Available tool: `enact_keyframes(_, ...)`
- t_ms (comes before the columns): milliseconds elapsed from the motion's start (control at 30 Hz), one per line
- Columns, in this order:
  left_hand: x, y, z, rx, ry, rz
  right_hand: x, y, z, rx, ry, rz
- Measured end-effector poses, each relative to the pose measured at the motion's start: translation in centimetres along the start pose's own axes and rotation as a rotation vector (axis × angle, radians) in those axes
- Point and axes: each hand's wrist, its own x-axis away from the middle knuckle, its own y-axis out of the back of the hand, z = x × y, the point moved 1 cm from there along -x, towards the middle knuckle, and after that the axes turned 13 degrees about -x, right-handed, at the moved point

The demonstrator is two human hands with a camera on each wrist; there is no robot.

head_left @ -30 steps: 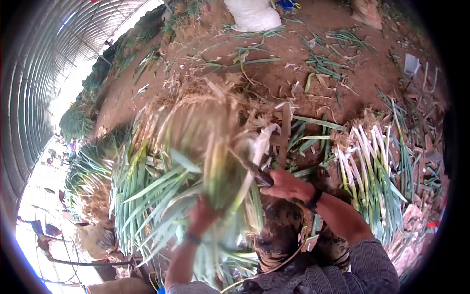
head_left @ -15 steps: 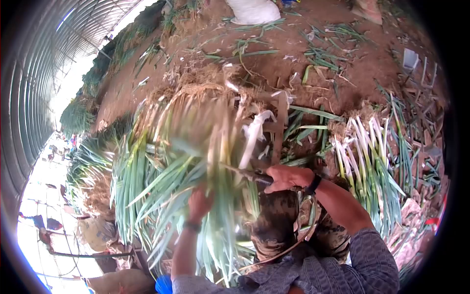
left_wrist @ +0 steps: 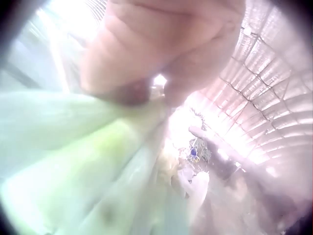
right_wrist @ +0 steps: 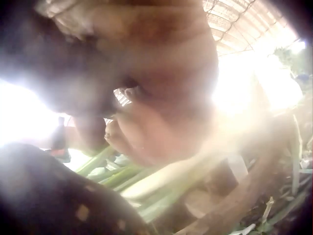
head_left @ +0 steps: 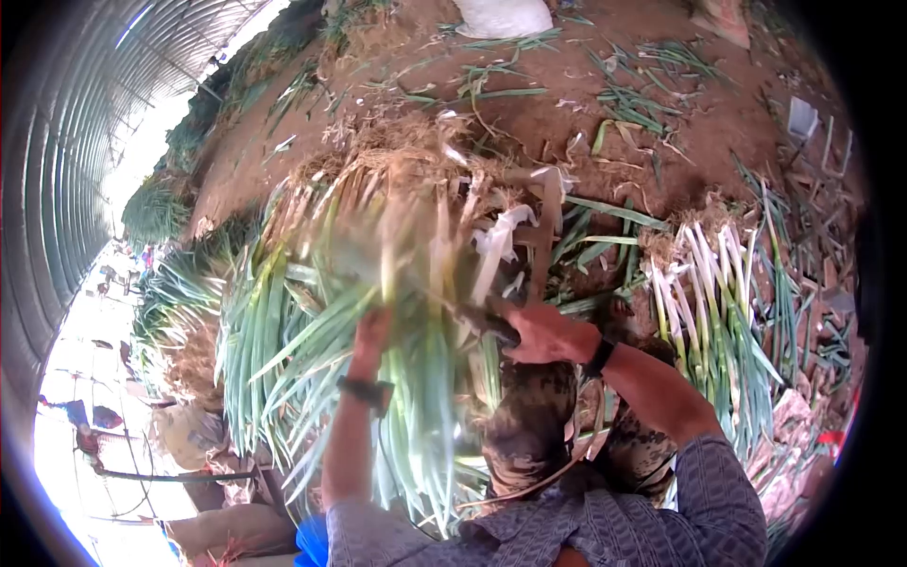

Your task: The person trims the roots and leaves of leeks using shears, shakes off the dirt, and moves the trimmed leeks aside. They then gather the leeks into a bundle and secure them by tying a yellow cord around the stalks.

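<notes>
My left hand [head_left: 371, 333] grips green onions by their green part, white ends pointing away; the stalks [head_left: 388, 260] are blurred. Close by in the left wrist view, broad leaves [left_wrist: 73, 161] fan out below the hand [left_wrist: 166, 49]. My right hand [head_left: 556, 335] holds a dark, wand-shaped tool [head_left: 493, 327], its tip directed at the stalks. A yellowish hose [head_left: 539, 489] curves over the lap. In the right wrist view, curled fingers [right_wrist: 151, 132] hide much of the tool. Beyond it stands a peeled white stalk [head_left: 491, 260] with loose skin.
A large pile of rooted green onions [head_left: 255, 331] lies at the left. Cleaned onions [head_left: 709, 293] lie together at the right. Wooden bars [head_left: 546, 227] stand in front of the knees. Leaf scraps [head_left: 633, 113] and a white sack [head_left: 505, 17] are on the soil floor.
My left hand has moved up and slightly left along the green onions. The right hand has shifted slightly, still holding the tool by the stalks. The stalks stay blurred throughout.
</notes>
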Motion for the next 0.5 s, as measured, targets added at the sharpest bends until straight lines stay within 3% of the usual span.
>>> enact_keyframes(33, -1.0, -0.4, 1.0, 0.062, -0.048, -0.011, 0.0, -0.9, -0.7, 0.158, 0.205, -0.036)
enact_keyframes(133, -2.7, -1.7, 1.7, 0.041, -0.058, 0.003, 0.2, -0.8, -1.7, 0.170, 0.011, 0.011)
enact_keyframes(200, -1.7, -2.8, 1.4, -0.098, -0.133, 0.056, -0.3, -0.5, -2.9, 0.104, -0.230, -0.095)
enact_keyframes(233, -2.9, -2.6, 2.8, -0.372, -0.065, 0.017, -0.6, -0.2, -3.4, 0.102, -0.277, -0.108)
enact_keyframes(333, -2.0, -2.7, 4.3, -0.411, -0.054, 0.016, -1.2, -0.3, -4.5, 0.112, -0.314, 0.020)
enact_keyframes(500, -2.2, -2.3, 7.2, -0.533, -0.173, -0.044, -2.6, -1.8, -4.6, 0.162, -0.318, 0.026)
